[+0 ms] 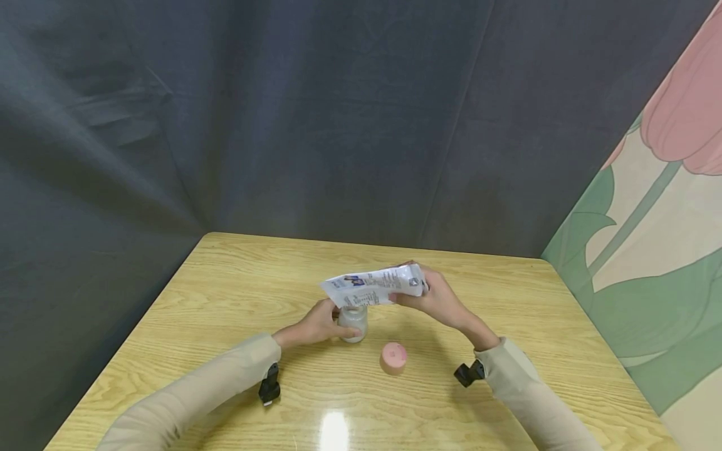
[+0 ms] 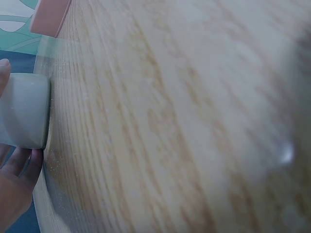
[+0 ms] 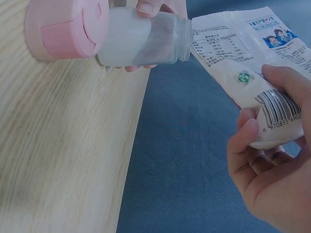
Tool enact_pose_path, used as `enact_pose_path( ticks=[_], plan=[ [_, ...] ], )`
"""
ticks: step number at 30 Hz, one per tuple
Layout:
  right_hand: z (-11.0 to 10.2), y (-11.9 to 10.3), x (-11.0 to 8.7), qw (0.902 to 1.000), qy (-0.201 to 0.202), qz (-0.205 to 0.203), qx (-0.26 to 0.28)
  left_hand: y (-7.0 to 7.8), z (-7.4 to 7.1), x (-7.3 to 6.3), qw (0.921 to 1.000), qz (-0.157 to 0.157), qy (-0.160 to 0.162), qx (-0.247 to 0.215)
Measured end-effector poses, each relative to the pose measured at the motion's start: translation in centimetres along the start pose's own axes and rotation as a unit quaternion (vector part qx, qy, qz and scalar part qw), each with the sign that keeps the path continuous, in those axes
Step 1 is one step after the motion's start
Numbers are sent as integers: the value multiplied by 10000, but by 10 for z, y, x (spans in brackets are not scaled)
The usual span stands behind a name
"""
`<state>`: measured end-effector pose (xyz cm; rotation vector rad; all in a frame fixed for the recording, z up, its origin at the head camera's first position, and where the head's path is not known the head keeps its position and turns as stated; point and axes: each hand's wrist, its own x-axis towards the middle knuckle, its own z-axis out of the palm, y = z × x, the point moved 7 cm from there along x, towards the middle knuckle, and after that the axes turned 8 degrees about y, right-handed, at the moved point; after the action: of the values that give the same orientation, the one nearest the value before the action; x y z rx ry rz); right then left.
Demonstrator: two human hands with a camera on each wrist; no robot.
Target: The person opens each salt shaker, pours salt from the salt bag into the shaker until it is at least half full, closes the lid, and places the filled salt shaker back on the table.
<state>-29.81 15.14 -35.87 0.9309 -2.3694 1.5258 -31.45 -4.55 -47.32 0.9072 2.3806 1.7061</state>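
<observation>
A clear glass jar [image 1: 354,324] stands uncapped on the table, filled partway with white contents. My left hand [image 1: 317,324] grips it from the left side, fingers and thumb round the glass. In my right hand [image 1: 437,302] is a printed white plastic bag [image 1: 369,287], tilted with its narrow left end at the jar's mouth. The right wrist view shows the bag [image 3: 243,53] close to the threaded rim of the jar [image 3: 163,41]; whether anything is pouring cannot be told. Right of and nearer than the jar sits a pink lid [image 1: 393,358].
The wooden table [image 1: 237,275] ends at a dark curtain [image 1: 338,125] behind and to the left. A wall with painted flowers [image 1: 665,250] borders the right side. Small pale specks dot the tabletop near the jar in the left wrist view.
</observation>
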Motion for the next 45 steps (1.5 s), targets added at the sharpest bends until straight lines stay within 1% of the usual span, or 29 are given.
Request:
enact_pose_path(
  ticks=[12,16,21,25,28,32,37,42,45],
  plan=[
    [0,2,1,9998,100,129,135,-3,0,1,9999,-84,71,110],
    [0,2,1,9997,100,148,164,-1,0,0,9997,0,129,210],
    [1,1,1,9997,82,32,220,3,0,-1,9992,86,159,355],
    [0,2,1,9997,123,4,232,4,1,-1,9990,97,113,432],
    [0,3,2,9995,157,57,258,4,1,0,9988,73,65,481],
    [0,4,2,9994,182,141,258,2,1,0,9983,-8,27,576],
    [0,3,3,9994,170,128,287,3,1,0,9981,-97,-20,605],
    [-1,3,3,9993,158,114,332,4,3,-1,9987,-9,-126,498],
    [0,3,2,9992,146,108,354,3,4,-2,9983,47,-191,551]
  ],
)
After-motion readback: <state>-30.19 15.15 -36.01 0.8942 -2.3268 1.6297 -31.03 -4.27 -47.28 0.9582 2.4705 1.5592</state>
